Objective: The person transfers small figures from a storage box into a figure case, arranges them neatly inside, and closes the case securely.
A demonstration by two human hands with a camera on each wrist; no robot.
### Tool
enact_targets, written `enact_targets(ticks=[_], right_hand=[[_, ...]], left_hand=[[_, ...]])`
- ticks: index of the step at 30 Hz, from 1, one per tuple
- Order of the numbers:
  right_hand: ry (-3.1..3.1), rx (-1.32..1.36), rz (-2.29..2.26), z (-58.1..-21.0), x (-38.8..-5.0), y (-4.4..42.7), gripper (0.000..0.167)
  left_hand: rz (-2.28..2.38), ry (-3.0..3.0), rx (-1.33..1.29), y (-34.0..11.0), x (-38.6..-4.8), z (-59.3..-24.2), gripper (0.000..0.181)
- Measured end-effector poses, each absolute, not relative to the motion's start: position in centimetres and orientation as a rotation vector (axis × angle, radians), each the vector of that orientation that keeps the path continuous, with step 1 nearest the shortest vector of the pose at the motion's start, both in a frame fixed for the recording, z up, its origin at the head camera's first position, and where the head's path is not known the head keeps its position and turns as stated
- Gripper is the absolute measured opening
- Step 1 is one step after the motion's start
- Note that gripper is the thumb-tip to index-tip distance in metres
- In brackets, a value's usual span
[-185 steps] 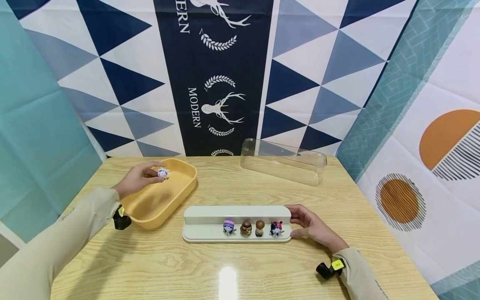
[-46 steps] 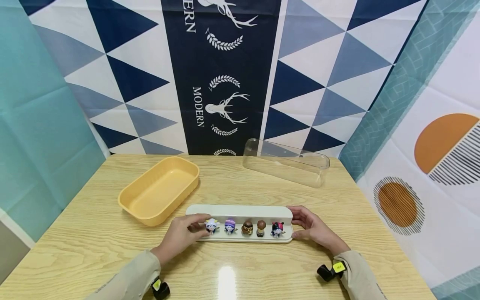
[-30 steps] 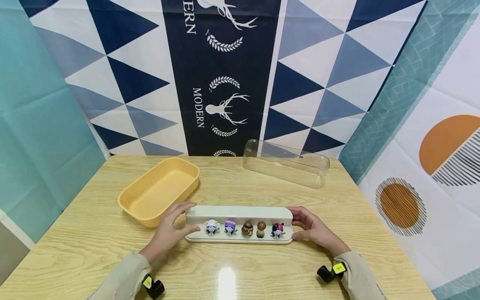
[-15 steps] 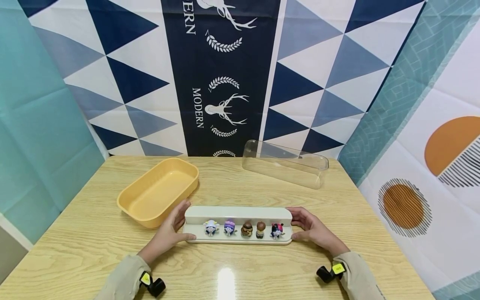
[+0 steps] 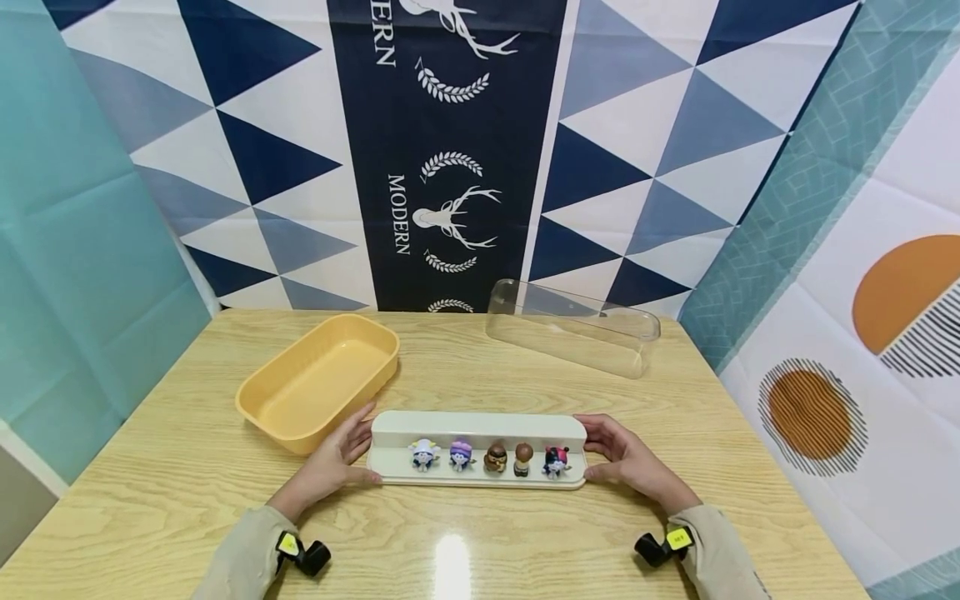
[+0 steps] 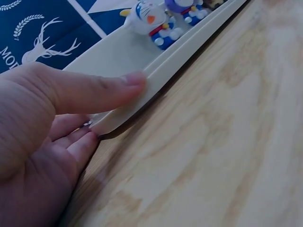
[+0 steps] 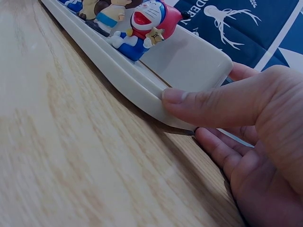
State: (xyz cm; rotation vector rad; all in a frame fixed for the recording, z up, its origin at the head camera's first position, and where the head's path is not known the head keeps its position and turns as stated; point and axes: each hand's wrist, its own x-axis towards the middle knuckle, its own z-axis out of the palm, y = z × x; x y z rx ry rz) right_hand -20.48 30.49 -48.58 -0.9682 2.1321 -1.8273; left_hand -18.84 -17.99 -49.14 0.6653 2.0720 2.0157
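Note:
A white display stand (image 5: 480, 425) with a raised back step lies lengthwise on the table. Several small figurines stand in a row on it: a white-hatted one (image 5: 423, 455) at the left, a purple-hatted one (image 5: 461, 455), two brown ones in the middle, and a red-and-black-hooded one (image 5: 555, 461) at the right. My left hand (image 5: 326, 467) grips the stand's left end, thumb on the front rim, fingers at the end and partly hidden. At the other end my right hand (image 5: 633, 462) holds it likewise; its thumb (image 7: 208, 105) presses the rim.
A yellow plastic basin (image 5: 242, 402) with nothing in it stands at the back left, close behind my left hand. Toward the back right is a clear plastic cover (image 5: 570, 333). Patterned cloth hangs behind the table and at both sides.
My left hand has moved from the basin, set the white-hatted figurine on the stand's left end, let go, and taken hold of that end. My right hand has kept its place.

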Motion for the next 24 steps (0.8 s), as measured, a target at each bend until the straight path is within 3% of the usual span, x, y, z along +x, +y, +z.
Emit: enact_targets(ticks=[8,24], right_hand=[[2.144,-0.937,-1.818,-48.65,-20.54,30.62,0.076],[2.125,-0.969,-1.83,-48.8,-20.61,30.6,0.075]], left_hand=[[1.956,2.031,0.791,-18.63,-19.35,-49.43,0.104],[1.944,2.02,0.706,-18.73,-19.42,-49.39,0.106]])
